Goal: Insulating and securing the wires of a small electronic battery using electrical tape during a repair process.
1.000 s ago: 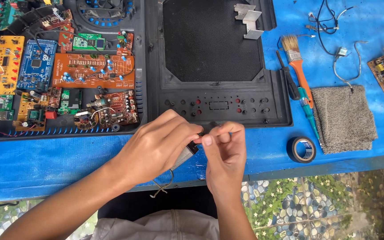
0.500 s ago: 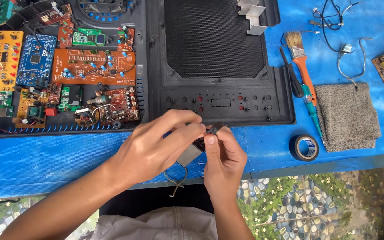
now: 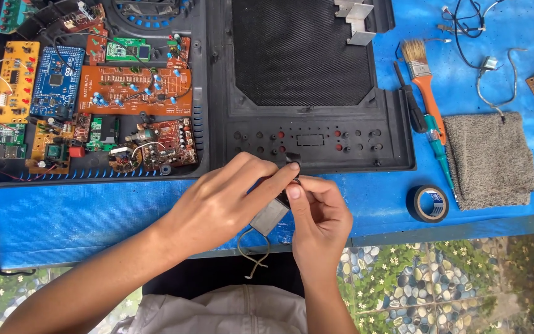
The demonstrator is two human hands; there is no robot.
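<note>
While our hands have drifted slightly right along the desk (image 3: 94,216) edge, we still pinch the small grey block component (image 3: 269,216) between left hand (image 3: 230,201) and right hand (image 3: 316,213) fingers, wire lead (image 3: 253,256) dangling below, so the work goes on.

Your bench (image 3: 94,216) has a blue cover. On it you have a black plastic housing (image 3: 397,142) far left to centre, and to its right a paintbrush (image 3: 424,77), screwdriver (image 3: 440,145), grey cloth (image 3: 492,158), black tape roll (image 3: 429,203) and loose wires (image 3: 483,62).
</note>
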